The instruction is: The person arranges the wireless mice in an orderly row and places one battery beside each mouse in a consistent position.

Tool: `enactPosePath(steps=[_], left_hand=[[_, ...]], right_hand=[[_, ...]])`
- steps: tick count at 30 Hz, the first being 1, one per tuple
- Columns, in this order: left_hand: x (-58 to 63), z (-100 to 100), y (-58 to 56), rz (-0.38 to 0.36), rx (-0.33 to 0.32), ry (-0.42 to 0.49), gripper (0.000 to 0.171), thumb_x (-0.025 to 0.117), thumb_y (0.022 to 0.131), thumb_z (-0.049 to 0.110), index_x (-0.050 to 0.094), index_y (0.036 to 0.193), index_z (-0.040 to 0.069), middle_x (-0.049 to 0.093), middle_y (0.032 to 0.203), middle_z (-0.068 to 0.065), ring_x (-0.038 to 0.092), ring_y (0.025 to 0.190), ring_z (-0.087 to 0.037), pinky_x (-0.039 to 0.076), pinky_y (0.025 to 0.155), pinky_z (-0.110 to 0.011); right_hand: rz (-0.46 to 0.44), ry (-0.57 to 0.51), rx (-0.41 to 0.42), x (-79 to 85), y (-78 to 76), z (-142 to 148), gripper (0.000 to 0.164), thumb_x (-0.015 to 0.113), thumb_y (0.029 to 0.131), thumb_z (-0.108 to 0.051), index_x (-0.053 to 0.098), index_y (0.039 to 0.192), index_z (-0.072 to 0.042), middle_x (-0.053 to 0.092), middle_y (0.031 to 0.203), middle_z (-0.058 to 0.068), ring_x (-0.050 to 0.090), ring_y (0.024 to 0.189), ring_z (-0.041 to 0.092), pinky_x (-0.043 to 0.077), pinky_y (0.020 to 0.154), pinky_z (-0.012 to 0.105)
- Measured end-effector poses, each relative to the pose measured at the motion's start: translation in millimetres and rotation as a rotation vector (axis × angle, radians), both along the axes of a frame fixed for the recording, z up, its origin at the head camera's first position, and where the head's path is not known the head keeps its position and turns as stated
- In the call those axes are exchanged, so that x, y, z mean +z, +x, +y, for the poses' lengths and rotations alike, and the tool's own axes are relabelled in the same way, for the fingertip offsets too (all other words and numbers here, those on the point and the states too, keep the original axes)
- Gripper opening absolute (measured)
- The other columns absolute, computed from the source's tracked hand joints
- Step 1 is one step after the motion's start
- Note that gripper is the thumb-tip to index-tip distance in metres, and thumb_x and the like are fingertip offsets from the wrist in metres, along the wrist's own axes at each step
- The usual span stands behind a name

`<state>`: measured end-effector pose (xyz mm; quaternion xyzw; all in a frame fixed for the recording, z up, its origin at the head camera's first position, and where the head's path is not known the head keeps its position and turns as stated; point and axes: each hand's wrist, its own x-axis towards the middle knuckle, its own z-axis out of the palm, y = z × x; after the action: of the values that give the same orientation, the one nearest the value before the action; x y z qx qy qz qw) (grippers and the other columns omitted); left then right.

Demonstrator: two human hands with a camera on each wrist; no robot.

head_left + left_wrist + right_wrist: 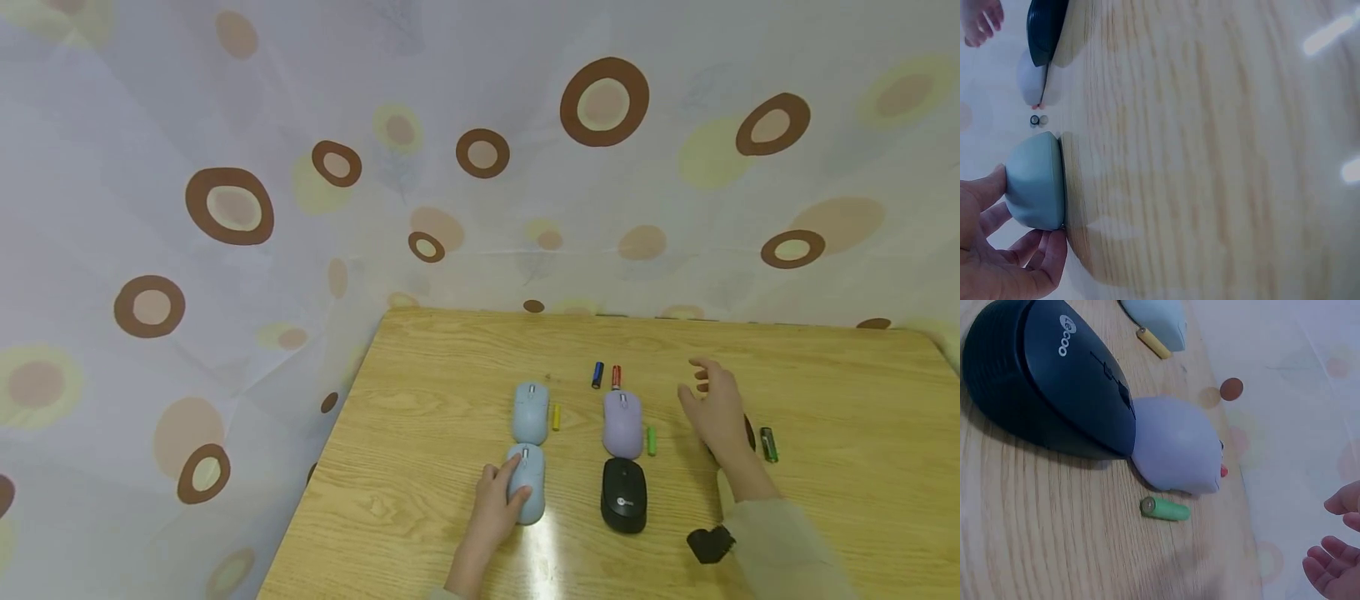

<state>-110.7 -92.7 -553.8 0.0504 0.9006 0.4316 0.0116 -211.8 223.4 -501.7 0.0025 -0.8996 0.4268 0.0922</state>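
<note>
My left hand (pixel 491 504) grips a light blue computer mouse (pixel 531 492) from its left side, thumb and fingers at its edges. In the left wrist view, the fingers hold this mouse (pixel 1035 181) close at the wood surface. A second light blue mouse (pixel 531 412) sits just beyond it. My right hand (pixel 716 408) is over the right part of the table, fingers loosely bent and holding nothing. To its left lie a lilac mouse (pixel 622 425) and a small green battery (pixel 651 441); a dark green battery (pixel 768 444) lies to its right.
A black mouse (pixel 624 496) sits in front of the lilac one. A yellow battery (pixel 557 417) lies beside the farther blue mouse. Blue (pixel 597 375) and red (pixel 617 377) batteries lie farther back. The wooden table (pixel 420 433) meets a patterned curtain (pixel 480 208) behind.
</note>
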Motion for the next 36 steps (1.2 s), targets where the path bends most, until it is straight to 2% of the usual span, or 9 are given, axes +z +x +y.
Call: enactPosePath(steps=[6,12,21,25,29,36], left_hand=[[1.4,-0.5,-0.6,-0.003,0.004,0.003,0.048,0.063,0.085,0.019,0.051,0.127,0.001,0.040,0.086,-0.006,0.037,0.078,-0.017,0.040,0.069,-0.033],[-0.4,-0.4,-0.8,-0.003,0.012,-0.005,0.048,0.063,0.084,0.019,0.051,0.127,0.001,0.041,0.086,-0.006,0.038,0.078,-0.017,0.040,0.070,-0.034],[-0.2,0.2,-0.6,-0.036,0.008,0.008,0.049,0.062,0.085,0.021,0.050,0.129,0.002,0.040,0.087,-0.005,0.037,0.078,-0.016,0.040,0.070,-0.033],[-0.5,0.3,-1.0,-0.046,0.010,-0.003,0.049,0.062,0.085,0.020,0.049,0.129,0.002,0.040,0.087,-0.005,0.037,0.078,-0.016,0.040,0.070,-0.032],[-0.2,0.0,-1.2,-0.026,0.006,-0.008,0.049,0.062,0.085,0.020,0.050,0.128,0.001,0.040,0.086,-0.006,0.037,0.078,-0.017,0.040,0.069,-0.033],[0.0,0.4,-1.9,-0.039,0.009,0.003,0.050,0.062,0.085,0.022,0.049,0.129,0.002,0.041,0.087,-0.006,0.038,0.079,-0.017,0.041,0.071,-0.034]], right_hand=[[-0.045,0.020,0.039,-12.9,-28.5,-23.1,0.045,0.047,0.091,-0.007,0.035,0.131,0.008,0.039,0.115,0.033,0.043,0.099,0.046,0.042,0.075,0.053],[-0.148,0.089,0.121,-27.2,-45.1,-39.5,0.044,0.046,0.092,-0.008,0.034,0.132,0.006,0.034,0.122,0.036,0.042,0.105,0.048,0.040,0.080,0.056],[-0.206,0.264,0.209,-34.4,-57.3,-53.5,0.040,0.047,0.092,-0.007,0.040,0.128,0.006,0.035,0.122,0.040,0.045,0.104,0.053,0.042,0.080,0.058],[-0.249,0.306,0.242,-35.0,-59.9,-56.7,0.039,0.045,0.094,-0.008,0.041,0.129,0.007,0.036,0.120,0.040,0.046,0.102,0.053,0.042,0.081,0.057],[-0.292,0.329,0.244,-35.9,-61.1,-58.5,0.041,0.043,0.095,-0.010,0.039,0.131,0.009,0.036,0.122,0.040,0.045,0.103,0.054,0.041,0.084,0.058],[-0.271,0.399,0.274,-38.9,-64.7,-59.4,0.041,0.040,0.095,-0.010,0.040,0.130,0.010,0.037,0.123,0.040,0.040,0.108,0.056,0.036,0.089,0.059]])
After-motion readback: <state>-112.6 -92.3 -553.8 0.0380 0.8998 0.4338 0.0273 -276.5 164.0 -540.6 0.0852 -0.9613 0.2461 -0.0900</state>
